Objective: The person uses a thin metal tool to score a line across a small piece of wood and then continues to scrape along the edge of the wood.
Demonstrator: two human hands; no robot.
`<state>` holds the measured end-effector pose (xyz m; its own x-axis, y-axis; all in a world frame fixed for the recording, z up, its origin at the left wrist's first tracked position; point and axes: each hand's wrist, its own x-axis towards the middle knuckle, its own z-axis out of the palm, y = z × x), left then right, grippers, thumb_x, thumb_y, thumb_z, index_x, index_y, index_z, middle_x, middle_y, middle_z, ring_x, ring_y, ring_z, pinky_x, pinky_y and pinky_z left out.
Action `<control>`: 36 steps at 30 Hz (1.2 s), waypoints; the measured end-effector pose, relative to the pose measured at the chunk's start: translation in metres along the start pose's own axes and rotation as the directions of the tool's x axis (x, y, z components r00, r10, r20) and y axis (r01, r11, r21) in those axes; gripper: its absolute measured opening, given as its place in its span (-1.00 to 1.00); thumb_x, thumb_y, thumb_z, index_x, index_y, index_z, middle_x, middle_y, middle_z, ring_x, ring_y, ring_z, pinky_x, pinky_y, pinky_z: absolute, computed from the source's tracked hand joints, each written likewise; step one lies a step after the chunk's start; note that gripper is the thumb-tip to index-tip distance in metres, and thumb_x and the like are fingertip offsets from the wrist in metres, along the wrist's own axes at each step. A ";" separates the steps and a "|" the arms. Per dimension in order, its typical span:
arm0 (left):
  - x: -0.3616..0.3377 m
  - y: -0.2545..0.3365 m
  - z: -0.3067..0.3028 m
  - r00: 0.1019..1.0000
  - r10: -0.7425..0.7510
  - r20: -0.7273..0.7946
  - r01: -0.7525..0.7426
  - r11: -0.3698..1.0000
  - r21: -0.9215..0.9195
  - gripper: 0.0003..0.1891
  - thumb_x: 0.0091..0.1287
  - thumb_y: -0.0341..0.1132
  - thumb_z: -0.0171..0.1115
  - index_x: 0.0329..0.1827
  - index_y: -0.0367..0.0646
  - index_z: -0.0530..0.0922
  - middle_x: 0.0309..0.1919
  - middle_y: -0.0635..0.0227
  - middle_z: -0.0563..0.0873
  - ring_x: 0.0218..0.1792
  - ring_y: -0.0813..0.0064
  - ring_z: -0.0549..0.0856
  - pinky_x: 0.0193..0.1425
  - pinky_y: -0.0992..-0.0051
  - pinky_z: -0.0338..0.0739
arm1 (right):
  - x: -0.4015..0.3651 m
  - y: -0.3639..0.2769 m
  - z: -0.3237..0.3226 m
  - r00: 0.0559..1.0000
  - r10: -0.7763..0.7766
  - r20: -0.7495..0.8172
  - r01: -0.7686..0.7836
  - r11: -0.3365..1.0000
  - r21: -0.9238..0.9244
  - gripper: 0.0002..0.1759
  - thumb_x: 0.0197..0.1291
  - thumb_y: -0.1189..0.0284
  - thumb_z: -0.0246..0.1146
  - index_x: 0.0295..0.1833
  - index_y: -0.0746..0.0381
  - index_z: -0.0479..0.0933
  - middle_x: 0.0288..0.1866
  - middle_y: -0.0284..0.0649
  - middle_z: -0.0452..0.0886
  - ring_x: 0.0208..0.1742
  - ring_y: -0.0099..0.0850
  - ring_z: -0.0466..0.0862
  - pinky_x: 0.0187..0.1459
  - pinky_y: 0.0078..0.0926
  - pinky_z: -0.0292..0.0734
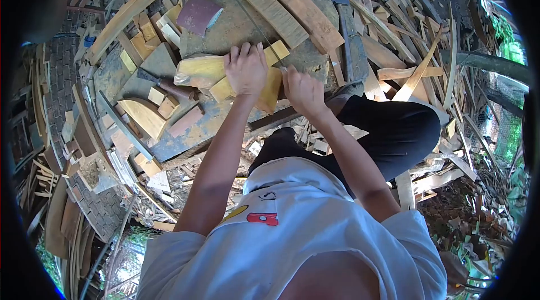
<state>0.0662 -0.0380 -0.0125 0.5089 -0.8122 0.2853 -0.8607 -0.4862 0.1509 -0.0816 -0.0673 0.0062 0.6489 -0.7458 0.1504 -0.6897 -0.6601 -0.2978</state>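
Yellow strip (220, 90): beneath the left hand (246, 69).
Left grip: fingers half-bent over the yellow strip.
Right hand (304, 90): closed on a thin rod (257, 27), beside the yellow strip.

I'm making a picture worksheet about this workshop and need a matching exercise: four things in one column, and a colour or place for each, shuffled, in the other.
Things:
1. Trousers
2. Left hand
3. T-shirt
4. Right hand

Colours and places:
A. White, with a small printed design
B. At the near end of a long, thin, dark tool
C. Black
D. On the yellow wood, fingers pointing away from the body

Right pairs: 1-C; 2-D; 3-A; 4-B
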 end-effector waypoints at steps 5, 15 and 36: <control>0.001 -0.001 0.001 1.000 0.007 -0.016 -0.007 1.000 -0.005 -0.63 0.43 -0.15 0.09 -0.50 -0.11 0.66 -0.42 0.40 0.64 -0.28 0.35 0.58 -0.12 0.31 0.39 | -0.056 0.017 -0.020 0.981 0.068 0.182 -0.071 0.997 0.013 -0.77 0.34 0.28 0.20 -0.16 0.25 0.54 -0.69 -0.12 0.57 -0.65 -0.16 0.64 -0.59 -0.17 0.54; 0.000 -0.001 0.002 1.000 0.009 -0.024 -0.009 1.000 0.009 -0.63 0.43 -0.14 0.09 -0.50 -0.10 0.66 -0.43 0.39 0.63 -0.28 0.36 0.58 -0.12 0.32 0.39 | -0.022 0.012 -0.002 0.998 -0.048 -0.035 0.048 0.999 -0.006 -0.79 0.33 0.30 0.20 -0.15 0.25 0.55 -0.65 -0.09 0.61 -0.63 -0.15 0.68 -0.63 -0.21 0.54; 0.004 0.000 -0.001 1.000 0.001 -0.007 -0.001 1.000 -0.003 -0.63 0.44 -0.16 0.08 -0.52 -0.11 0.65 -0.41 0.38 0.64 -0.28 0.33 0.59 -0.14 0.30 0.41 | -0.043 0.017 -0.010 0.989 0.049 0.141 -0.053 0.998 0.026 -0.80 0.33 0.31 0.17 -0.16 0.24 0.54 -0.69 -0.13 0.58 -0.66 -0.16 0.66 -0.65 -0.21 0.50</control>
<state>0.0683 -0.0411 -0.0107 0.5079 -0.8105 0.2917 -0.8612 -0.4846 0.1532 -0.1250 -0.0471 0.0038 0.6530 -0.7574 0.0007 -0.7149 -0.6167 -0.3294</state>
